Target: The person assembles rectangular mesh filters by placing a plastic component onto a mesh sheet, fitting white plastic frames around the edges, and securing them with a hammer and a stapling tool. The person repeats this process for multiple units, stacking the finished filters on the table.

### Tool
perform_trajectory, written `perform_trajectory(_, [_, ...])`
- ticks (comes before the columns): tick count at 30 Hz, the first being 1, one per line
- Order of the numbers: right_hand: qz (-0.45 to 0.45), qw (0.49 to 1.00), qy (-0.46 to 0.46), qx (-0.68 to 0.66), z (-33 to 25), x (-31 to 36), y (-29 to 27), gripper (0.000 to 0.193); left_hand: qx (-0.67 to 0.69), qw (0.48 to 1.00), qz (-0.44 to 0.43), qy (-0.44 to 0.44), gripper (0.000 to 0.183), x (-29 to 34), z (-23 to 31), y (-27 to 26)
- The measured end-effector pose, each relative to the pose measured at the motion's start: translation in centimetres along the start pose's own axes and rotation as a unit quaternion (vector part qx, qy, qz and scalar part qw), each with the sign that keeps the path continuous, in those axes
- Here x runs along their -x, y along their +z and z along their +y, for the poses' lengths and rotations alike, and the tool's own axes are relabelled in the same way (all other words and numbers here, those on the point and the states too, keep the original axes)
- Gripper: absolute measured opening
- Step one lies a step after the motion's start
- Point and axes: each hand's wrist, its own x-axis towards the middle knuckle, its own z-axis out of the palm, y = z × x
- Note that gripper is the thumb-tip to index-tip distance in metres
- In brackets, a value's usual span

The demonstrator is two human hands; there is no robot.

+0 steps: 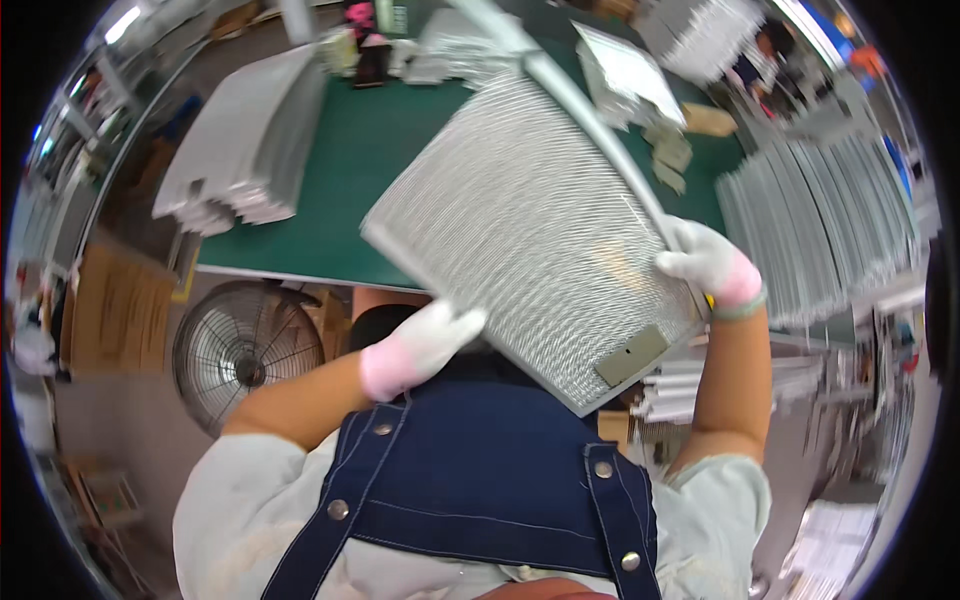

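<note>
Over the front edge of the green tabletop (345, 190), a silvery mesh panel (520, 220) with a pale grey frame is held up at a tilt — its lowest corner comes past that edge, toward the person's dark blue apron (480, 480). Whether its far end touches the tabletop, cannot tell.

Left hand (425, 345), in a white glove with pink cuff, grasps the panel's near-left side; some of its fingers are hidden by the frame. Right hand (710, 262), gloved the same, grasps the right side, thumb over the face. A flat grey-green plate (632, 356) sits on the mesh near the panel's lower right corner.

Along the tabletop's left edge: a stack of pale grey panels (240, 135). Toward the far right corner: a silvery stack (628, 78), with small grey-green pieces (670, 155) just beside it. By the right edge: a big row of ridged grey panels (820, 230), packed close together.

Below the front left corner — a round caged fan (250, 350) on the floor, a cardboard box (120, 310) left of it. Beyond the far right corner, another person (770, 65), blurred.
</note>
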Motion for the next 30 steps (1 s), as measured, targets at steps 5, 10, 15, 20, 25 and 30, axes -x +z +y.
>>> perform_trajectory(5, [-0.092, 0.986, 0.109, 0.086, -0.1, -1.8, 1.8, 0.042, -0.303, 0.912, -0.275, -0.039, 0.045, 4.9, 4.5, -5.1])
perform_trajectory(10, [-0.101, 0.982, 0.048, 0.149, -2.5, -2.8, 3.8, 0.033, -0.304, 0.874, -0.166, 0.341, 0.030, 3.9, 15.0, -4.9])
perform_trajectory(15, [-0.107, 0.934, 0.046, 0.337, -7.2, -3.1, 5.9, 0.030, -0.572, 0.787, -0.213, 0.093, 0.042, -6.0, 20.3, -0.3])
perform_trajectory(20, [0.147, 0.861, -0.027, 0.486, -6.5, 1.0, 8.3, 0.032, -0.537, 0.799, -0.261, 0.067, 0.042, -6.7, 19.5, -1.6])
perform_trajectory(25, [0.221, 0.796, -0.137, 0.547, -2.7, -0.2, 9.0, 0.032, -0.573, 0.783, -0.220, 0.105, 0.043, -7.0, 17.8, -1.4])
perform_trajectory(30, [0.177, 0.863, -0.124, 0.457, -2.0, -0.7, 7.7, 0.031, -0.564, 0.788, -0.219, 0.112, 0.041, -6.6, 17.7, -0.7])
